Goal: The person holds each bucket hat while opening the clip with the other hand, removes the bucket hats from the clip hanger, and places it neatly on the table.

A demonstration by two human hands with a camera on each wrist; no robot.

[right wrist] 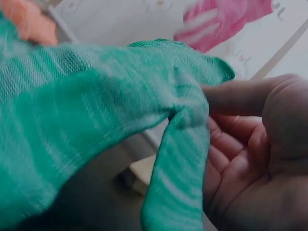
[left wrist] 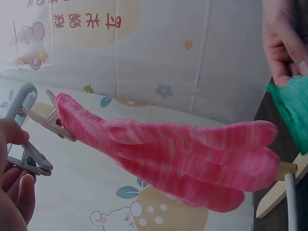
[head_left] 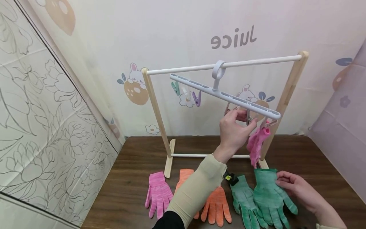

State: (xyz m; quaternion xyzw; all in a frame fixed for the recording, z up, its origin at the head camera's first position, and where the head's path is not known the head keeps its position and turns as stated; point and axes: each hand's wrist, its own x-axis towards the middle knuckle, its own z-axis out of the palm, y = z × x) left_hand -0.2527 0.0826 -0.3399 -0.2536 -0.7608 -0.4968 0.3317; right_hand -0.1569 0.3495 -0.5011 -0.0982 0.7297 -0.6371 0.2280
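A pale grey clip hanger [head_left: 243,102] hangs tilted from the white rail. My left hand [head_left: 234,132] is under its right half, thumb and fingers pinching a clothespin [left wrist: 36,161]. Beside that, another clothespin [left wrist: 50,124] bites the cuff of a pink glove [left wrist: 192,156], which dangles fingers down. Lower right, my right hand [head_left: 298,190] pinches the edge of a green glove [head_left: 267,194] between thumb and fingers, below its cuff. This glove overlaps a second green glove [head_left: 246,198].
On the brown table [head_left: 114,194] lie another pink glove [head_left: 158,192] and orange gloves [head_left: 218,203], partly hidden by my left sleeve [head_left: 200,184]. A wooden rack [head_left: 157,111] stands behind them. Green and purple clothespins [head_left: 197,98] hang from the hanger's left half.
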